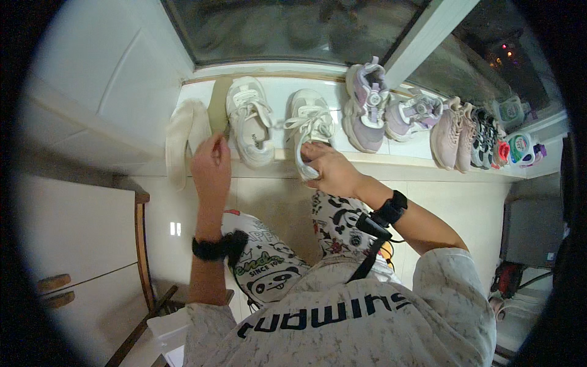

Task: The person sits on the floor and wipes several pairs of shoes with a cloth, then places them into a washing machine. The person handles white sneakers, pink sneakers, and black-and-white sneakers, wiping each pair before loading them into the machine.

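On a white tiled ledge stands a white lace-up sneaker (312, 117), its toe towards the window. My right hand (330, 167) grips its heel, with the fingers inside the opening and the thumb outside. To its left is a matching white sneaker (251, 121), its laces loosened and its insole bearing writing. My left hand (212, 160) is raised with curled fingers beside that shoe, near a pair of off-white insoles (179, 142) that overhang the ledge's front edge. Whether the left fingers pinch anything small cannot be told. An olive-coloured strip (220, 105) lies between the insoles and the left sneaker.
Right along the ledge stand lilac-and-white sneakers (367, 110), pink sneakers (447, 137), black-and-white shoes (482, 137) and a detergent bottle (520, 149). A window (293, 32) rises behind. A white cabinet (87, 229) is at the left. Several dark cords hang by my wrists.
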Demonstrator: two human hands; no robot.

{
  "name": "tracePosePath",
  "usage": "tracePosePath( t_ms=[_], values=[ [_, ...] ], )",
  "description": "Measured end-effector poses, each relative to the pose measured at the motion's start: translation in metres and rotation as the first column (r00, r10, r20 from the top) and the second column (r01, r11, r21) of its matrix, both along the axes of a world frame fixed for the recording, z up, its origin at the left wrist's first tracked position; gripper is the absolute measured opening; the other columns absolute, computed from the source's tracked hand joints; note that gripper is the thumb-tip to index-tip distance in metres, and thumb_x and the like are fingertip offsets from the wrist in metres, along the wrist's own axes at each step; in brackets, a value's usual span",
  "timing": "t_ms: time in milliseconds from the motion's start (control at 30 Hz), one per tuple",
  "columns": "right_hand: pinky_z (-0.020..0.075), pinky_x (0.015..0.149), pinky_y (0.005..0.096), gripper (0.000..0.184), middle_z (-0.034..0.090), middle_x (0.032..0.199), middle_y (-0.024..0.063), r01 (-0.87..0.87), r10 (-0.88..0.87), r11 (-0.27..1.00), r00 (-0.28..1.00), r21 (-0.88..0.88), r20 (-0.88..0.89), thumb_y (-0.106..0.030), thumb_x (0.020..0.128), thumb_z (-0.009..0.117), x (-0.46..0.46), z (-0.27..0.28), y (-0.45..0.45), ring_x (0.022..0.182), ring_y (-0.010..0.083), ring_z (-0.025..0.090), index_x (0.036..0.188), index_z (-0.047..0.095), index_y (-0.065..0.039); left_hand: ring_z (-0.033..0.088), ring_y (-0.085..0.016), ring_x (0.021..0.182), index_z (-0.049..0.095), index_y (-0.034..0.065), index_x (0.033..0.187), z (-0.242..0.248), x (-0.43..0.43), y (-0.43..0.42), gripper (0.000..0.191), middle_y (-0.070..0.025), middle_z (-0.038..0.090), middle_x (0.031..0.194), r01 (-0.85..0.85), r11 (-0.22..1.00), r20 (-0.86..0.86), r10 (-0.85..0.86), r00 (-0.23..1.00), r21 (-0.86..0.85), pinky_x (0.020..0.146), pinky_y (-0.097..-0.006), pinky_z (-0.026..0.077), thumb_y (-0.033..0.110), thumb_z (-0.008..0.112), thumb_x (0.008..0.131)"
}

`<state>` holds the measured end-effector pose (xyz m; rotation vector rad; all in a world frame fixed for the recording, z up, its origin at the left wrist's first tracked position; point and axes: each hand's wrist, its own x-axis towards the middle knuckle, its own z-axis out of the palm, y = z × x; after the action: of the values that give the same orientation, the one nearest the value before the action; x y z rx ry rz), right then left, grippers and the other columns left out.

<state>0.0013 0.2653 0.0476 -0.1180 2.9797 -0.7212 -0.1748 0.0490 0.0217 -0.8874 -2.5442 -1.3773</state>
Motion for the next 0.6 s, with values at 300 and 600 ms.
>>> tracePosePath(
  t_ms=[300,600],
  values=[
    [0.0312,0.107,0.0396,0.042,0.048,0.133,0.0181,0.021,-0.02,0.999,0.999,-0.033,0.031,-0.019,0.065,0.074,-0.024,-0.004,0.014,0.126,0.0337,0.041,0.101,0.065,0.001,0.056,-0.035,0.101,0.053,-0.0051,0.109,-0.053,-0.085,0.054,0.057,-0.0203,0.061,0.102,-0.127,0.669,-0.42,-0.296,0.858,-0.733,0.09,-0.0524,0.036,0.028,0.073,0.067],
    [0.0328,0.106,0.0405,0.035,0.049,0.131,0.0195,-0.052,0.049,0.997,0.996,-0.05,-0.07,-0.018,0.06,0.073,-0.024,-0.012,0.02,0.125,0.0345,0.043,0.088,0.067,0.001,0.065,-0.034,0.073,0.066,0.0041,0.082,-0.011,-0.132,0.07,0.014,-0.0188,0.065,0.078,-0.147,0.706,-0.276,-0.072,0.958,-0.693,0.067,-0.0437,0.049,0.016,0.059,0.081]
  ],
)
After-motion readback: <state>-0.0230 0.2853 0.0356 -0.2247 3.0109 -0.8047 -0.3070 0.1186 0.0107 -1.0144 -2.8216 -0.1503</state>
